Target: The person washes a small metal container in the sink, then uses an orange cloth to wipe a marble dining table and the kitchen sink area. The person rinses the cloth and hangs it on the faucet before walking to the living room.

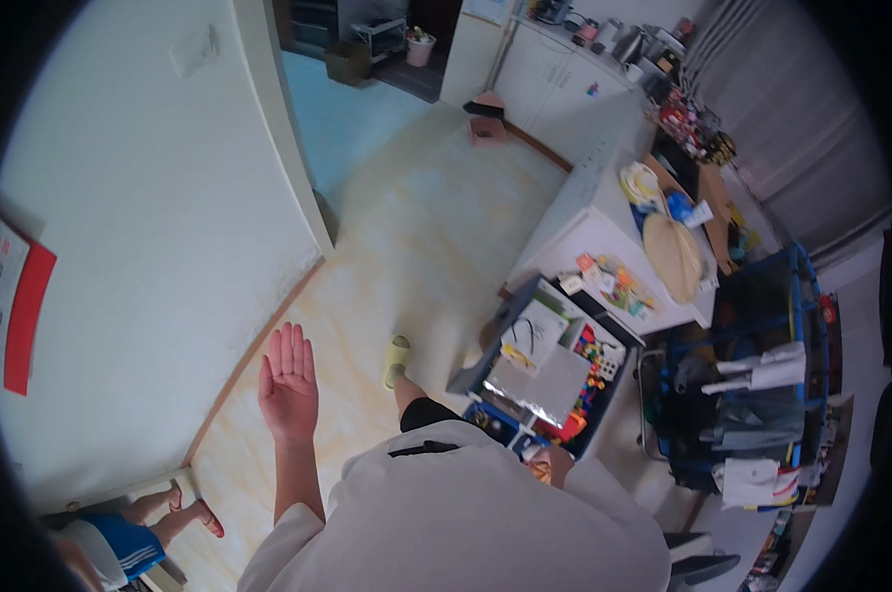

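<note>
My left hand point(289, 392) is raised palm up beside the white wall, fingers straight and close together, thumb slightly apart, with nothing on it. My right hand point(560, 465) is low at my right side, partly hidden by my pale shirt, next to an orange-and-white item point(540, 471); whether it grips this is unclear. Just beyond it is a dark storage bin point(466, 374) with colourful toy bricks point(588, 396), a silvery flat box point(542, 381) and a white box point(534, 333) bearing a black cord.
A white cabinet point(557, 240) with a hand fan point(671, 255) stands beyond the bin. At right is a blue-framed rack point(797, 311). A seated person's legs point(176, 518) show at lower left. A dustpan point(487, 132) lies farther off, near a doorway.
</note>
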`<state>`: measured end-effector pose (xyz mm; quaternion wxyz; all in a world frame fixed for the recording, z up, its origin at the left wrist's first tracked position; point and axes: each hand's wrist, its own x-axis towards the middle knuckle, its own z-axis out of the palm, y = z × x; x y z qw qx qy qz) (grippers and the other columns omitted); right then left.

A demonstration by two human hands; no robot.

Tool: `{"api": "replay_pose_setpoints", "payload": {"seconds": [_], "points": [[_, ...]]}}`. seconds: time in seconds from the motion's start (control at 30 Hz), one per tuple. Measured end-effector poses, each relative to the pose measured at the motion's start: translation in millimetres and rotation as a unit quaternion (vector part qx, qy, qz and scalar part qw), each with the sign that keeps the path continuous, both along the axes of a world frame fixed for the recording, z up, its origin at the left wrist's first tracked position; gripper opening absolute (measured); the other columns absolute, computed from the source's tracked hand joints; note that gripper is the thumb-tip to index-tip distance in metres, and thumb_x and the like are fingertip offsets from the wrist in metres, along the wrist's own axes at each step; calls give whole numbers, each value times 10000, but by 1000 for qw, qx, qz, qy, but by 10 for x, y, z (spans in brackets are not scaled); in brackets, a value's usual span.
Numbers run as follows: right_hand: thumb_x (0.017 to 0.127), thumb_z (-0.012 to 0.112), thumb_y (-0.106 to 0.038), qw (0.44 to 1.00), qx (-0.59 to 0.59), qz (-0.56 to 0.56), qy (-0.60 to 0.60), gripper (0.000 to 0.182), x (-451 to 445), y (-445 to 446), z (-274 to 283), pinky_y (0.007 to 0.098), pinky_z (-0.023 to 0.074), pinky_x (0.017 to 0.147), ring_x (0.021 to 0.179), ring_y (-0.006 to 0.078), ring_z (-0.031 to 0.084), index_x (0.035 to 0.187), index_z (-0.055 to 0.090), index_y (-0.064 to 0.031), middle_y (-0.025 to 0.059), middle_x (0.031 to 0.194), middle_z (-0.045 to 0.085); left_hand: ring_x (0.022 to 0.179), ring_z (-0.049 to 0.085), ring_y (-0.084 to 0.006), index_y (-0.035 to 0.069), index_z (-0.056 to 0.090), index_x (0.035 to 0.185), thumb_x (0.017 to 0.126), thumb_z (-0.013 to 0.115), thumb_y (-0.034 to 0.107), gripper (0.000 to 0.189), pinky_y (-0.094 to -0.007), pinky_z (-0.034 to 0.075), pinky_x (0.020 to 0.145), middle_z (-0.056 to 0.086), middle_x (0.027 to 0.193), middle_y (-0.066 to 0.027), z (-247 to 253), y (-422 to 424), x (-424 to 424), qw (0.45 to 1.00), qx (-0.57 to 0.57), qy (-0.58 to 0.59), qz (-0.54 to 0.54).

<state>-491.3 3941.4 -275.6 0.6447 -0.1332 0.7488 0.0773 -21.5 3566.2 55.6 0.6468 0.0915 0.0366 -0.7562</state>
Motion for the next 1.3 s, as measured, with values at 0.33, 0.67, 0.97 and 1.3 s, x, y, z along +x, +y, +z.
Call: {"api": "replay_pose_setpoints", "payload": {"seconds": [0.33, 0.67, 0.97, 1.3], "points": [[723, 613, -245, 988, -61, 143, 9, 237, -887, -3537, 33, 395, 494, 630, 728, 301, 635, 843, 701, -61, 153, 904, 675, 1370, 288, -261, -28, 377, 1356, 1004, 334, 243, 446, -391, 222, 1158, 367, 1438, -151, 110, -2339, -852, 997, -28, -66, -28], [732, 614, -341, 742, -275, 604, 93, 323, -1521, -7349, 545, 391, 486, 632, 749, 297, 633, 841, 695, -48, 158, 889, 674, 1360, 304, -282, -40, 413, 1327, 1003, 314, 231, 434, -400, 235, 1154, 392, 1415, -177, 17, -4876, -2029, 993, -29, 18, -114], [719, 647, -448, 992, -83, -45, 81, 412, -2406, -7800, 143, 422, 484, 670, 788, 277, 616, 847, 691, -59, 112, 906, 670, 1344, 335, -293, -36, 443, 1306, 1005, 278, 242, 442, -402, 247, 1150, 410, 1403, -177, 205, -7464, -2796, 988, -44, -21, -148], [705, 684, -567, 982, 37, 51, 177, 518, -3038, -9837, 626, 457, 481, 712, 831, 254, 597, 854, 686, -70, 61, 924, 667, 1343, 335, -297, -25, 463, 1299, 1003, 272, 235, 438, -405, 246, 1149, 433, 1388, -172, 84, -9870, -3261, 994, -42, -59, -79]]}}
